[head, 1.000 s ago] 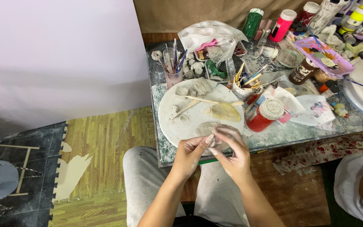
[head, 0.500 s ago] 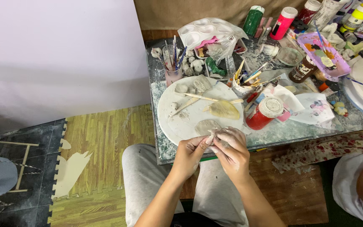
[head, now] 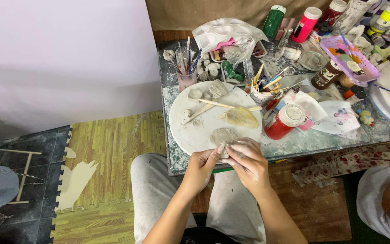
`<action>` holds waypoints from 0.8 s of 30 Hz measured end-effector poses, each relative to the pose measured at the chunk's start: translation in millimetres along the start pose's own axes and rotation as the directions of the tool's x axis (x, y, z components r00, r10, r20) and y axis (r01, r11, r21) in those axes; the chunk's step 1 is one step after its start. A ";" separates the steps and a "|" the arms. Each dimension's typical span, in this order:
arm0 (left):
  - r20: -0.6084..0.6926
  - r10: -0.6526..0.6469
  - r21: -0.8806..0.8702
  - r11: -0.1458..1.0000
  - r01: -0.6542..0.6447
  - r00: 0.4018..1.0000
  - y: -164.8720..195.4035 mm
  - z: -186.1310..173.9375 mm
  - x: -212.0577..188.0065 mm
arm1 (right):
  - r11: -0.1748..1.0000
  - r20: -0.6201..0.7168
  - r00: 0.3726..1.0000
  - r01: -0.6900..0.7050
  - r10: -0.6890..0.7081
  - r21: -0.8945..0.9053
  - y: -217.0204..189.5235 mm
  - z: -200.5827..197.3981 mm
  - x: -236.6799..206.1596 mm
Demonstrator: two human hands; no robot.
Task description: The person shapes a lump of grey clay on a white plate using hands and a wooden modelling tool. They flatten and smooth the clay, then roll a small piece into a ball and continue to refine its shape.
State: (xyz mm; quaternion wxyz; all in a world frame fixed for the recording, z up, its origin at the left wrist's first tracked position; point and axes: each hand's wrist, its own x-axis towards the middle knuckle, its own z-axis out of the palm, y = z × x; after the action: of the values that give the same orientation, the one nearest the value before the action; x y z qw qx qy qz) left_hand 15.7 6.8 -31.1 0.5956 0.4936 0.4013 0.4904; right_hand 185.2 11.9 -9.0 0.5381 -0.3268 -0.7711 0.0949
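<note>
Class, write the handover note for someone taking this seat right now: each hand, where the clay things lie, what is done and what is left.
Left hand and right hand: fingers pressed together around a small clay piece, at the table's near edge.
Round white board: flat clay disc, yellowish flat piece, wooden tool, small lumps.
Red jar beside the board.
Done: several pieces shaped.
Left: the held piece is not yet set down.

A white wall (head: 59, 58) fills the left side. Below it lie dark foam mats (head: 19, 180) beside yellow-green wood-pattern mats (head: 109, 149). The marbled tabletop (head: 303, 142) stands on a brown wooden floor (head: 321, 208), against a tan backdrop (head: 213, 11). Light is even.
</note>
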 end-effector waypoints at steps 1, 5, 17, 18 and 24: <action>-0.006 0.013 0.009 1.000 -0.013 1.000 -0.3 -0.3 -1.4 | 1.000 0.007 1.000 0.006 -0.006 -0.001 -1.1 -0.2 0.2; 0.016 0.001 -0.005 1.000 -0.001 1.000 -2.9 -1.8 -1.3 | 1.000 -0.002 1.000 -0.002 0.002 0.002 -5.4 -2.3 1.6; 0.123 -0.334 0.028 0.942 0.333 0.934 16.5 -25.8 -4.9 | 0.955 0.200 0.964 -0.214 0.174 0.203 6.9 -11.7 3.1; 0.140 -0.240 0.008 0.970 0.241 0.961 16.4 -25.7 -4.7 | 0.948 0.211 0.959 -0.235 0.189 0.215 6.9 -11.8 4.4; 0.058 -0.081 -0.160 0.983 0.089 0.995 9.4 -24.0 2.2 | 0.992 0.238 0.966 -0.113 0.097 0.057 -8.8 6.0 15.1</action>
State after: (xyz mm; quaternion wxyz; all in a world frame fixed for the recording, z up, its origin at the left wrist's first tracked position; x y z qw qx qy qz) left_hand -8.7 13.9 -26.4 0.6641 0.4383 0.3655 0.4829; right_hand 173.2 15.5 4.6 0.4485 -0.3344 -0.8072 0.1883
